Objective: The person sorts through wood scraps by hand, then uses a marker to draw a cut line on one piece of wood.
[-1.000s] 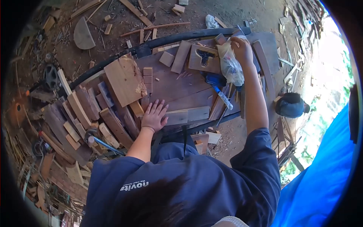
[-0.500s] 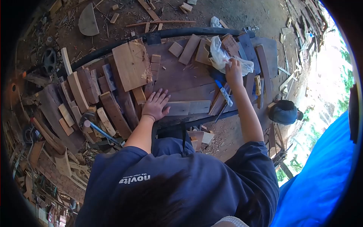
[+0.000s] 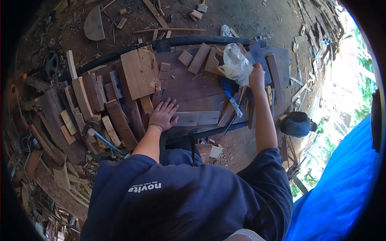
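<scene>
My left hand [image 3: 164, 115] lies flat with its fingers spread on the wooden bench top, at the left end of a narrow wood strip [image 3: 197, 118]. On the right, my right hand [image 3: 257, 76] is closed at the edge of a crumpled, translucent plastic bag [image 3: 236, 64]; the fingertips are partly hidden. The bag bulges over several short wood blocks. Just below it are a dark blue object [image 3: 228, 84] and a blue-and-white handled tool [image 3: 234, 105], whose kind I cannot make out.
A square board [image 3: 139, 72] and many planks cover the bench's left side. A hammer [image 3: 100, 138] with a blue handle rests there. Scraps litter the ground, a dark rounded object [image 3: 297, 123] stands at right, and a blue tarp [image 3: 333, 184] hangs lower right.
My right hand has moved slightly right, and the plastic bag now looks fuller and more spread out. My left hand stays pressed on the bench. The view has shifted a little.
</scene>
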The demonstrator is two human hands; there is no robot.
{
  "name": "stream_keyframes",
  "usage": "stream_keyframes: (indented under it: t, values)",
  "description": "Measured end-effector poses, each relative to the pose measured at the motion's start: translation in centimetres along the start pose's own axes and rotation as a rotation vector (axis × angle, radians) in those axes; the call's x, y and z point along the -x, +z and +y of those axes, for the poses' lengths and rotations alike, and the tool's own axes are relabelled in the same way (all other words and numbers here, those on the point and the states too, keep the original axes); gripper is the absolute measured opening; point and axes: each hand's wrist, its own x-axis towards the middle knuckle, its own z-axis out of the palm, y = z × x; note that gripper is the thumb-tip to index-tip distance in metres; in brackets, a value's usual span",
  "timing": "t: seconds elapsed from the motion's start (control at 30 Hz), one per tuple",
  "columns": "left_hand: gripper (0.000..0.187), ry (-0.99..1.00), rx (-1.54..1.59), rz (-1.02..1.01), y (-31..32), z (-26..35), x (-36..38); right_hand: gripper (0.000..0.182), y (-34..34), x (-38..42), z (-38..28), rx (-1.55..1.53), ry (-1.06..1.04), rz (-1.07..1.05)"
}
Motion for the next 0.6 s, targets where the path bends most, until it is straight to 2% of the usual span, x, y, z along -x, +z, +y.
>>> stream_keyframes:
  t: [0.07,0.1,0.2,0.23,0.3,0.33,0.4,0.47,0.53,0.6]
  values:
    - [0.052,0.001,0.004,-0.017,0.0,0.0,0.1,0.021,0.0,-0.7,0.3,0.049,0.517,-0.243]
    - [0.052,-0.002,0.005,-0.019,0.0,0.0,0.1,0.021,0.1,-0.7,0.5,0.049,0.516,-0.246]
    - [0.052,0.005,0.002,-0.014,0.1,-0.1,0.1,0.023,-0.2,-0.3,0.3,0.012,0.271,-0.632]
    - [0.052,0.009,0.006,-0.001,0.2,-0.1,0.2,0.023,-0.3,-0.3,-0.8,0.015,0.269,-0.639]
    - [0.052,-0.003,0.018,0.001,0.4,-0.1,0.1,0.025,-0.7,-0.2,-4.5,0.41,0.161,-0.561]
    - [0.051,0.001,0.014,0.016,0.3,-0.2,-0.1,0.025,-0.7,-0.2,-4.9,0.407,0.159,-0.586]
    - [0.05,-0.012,0.023,-0.012,0.3,0.0,0.6,0.027,0.6,0.3,-4.7,0.388,0.046,-0.497]
    - [0.05,0.007,0.028,0.034,0.2,-0.2,0.3,0.029,0.8,0.8,-3.2,0.376,-0.243,-0.386]
    - [0.049,0.002,0.031,0.037,0.4,-0.3,0.4,0.029,0.0,0.6,-2.8,0.425,-0.163,-0.446]
    - [0.048,-0.006,0.03,0.055,0.6,-0.1,0.4,0.029,-1.2,0.7,-1.2,0.219,-0.026,-0.334]
